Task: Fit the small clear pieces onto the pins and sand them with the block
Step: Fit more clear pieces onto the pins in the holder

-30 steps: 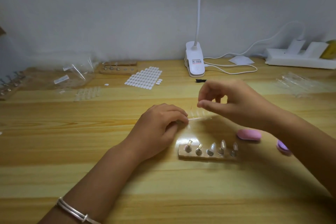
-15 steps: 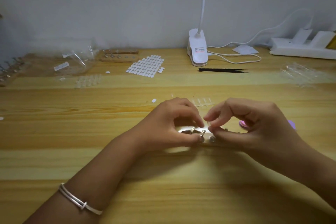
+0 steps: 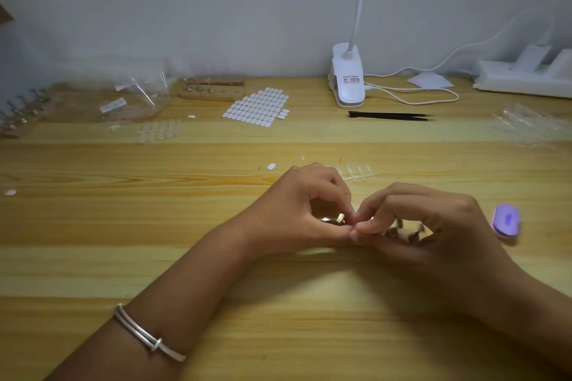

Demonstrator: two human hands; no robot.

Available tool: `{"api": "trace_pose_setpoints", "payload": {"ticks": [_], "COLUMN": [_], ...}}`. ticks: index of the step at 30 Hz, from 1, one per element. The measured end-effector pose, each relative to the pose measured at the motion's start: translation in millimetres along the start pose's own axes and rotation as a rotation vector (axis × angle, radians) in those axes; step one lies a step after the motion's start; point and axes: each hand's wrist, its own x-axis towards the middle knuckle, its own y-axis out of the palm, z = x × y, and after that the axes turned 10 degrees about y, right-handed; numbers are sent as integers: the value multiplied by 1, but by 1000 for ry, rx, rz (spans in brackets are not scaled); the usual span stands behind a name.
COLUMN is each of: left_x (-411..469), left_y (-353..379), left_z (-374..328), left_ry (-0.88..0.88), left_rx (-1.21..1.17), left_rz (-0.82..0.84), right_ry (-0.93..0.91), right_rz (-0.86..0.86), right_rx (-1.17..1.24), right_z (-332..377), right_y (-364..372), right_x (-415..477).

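At the middle of the worktop [image 3: 123, 257], the left hand [image 3: 297, 210] and the right hand [image 3: 433, 226] sat fingertip to fingertip. The left grip was closed, thumb and forefinger pinched round one metal pin [image 3: 340, 218]. The other pins [image 3: 414, 233] showed blurred beneath the right palm. The right grip was narrowed to a pinch of thumb and forefinger, and whether a piece lay between them was too small to tell. A strip of clear pieces [image 3: 359, 172] lay at 12 o'clock from the hands, and the purple block [image 3: 506, 221] at 3 o'clock, near the right hand. Such pieces looked feather-light, thin, glossy and springy, so likely to slip or flick away. I judged them best taken by the edges and pressed on gently, with the pin steadied.
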Motion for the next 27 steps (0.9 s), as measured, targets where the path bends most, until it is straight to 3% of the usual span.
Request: {"api": "trace_pose_setpoints", "payload": {"ticks": [19,27], "left_x": [-1,-2], "left_y": [-1,-1], "left_z": [5,4], "left_ry": [6,-10], "left_rx": [-31,-32], "left_rz": [23,31], "right_ry": [-6,-60], "right_rz": [-73,-29], "right_rx": [-109,-146], "right_z": [-1,-3], "right_y": [5,2], "right_x": [-8,-2]}}
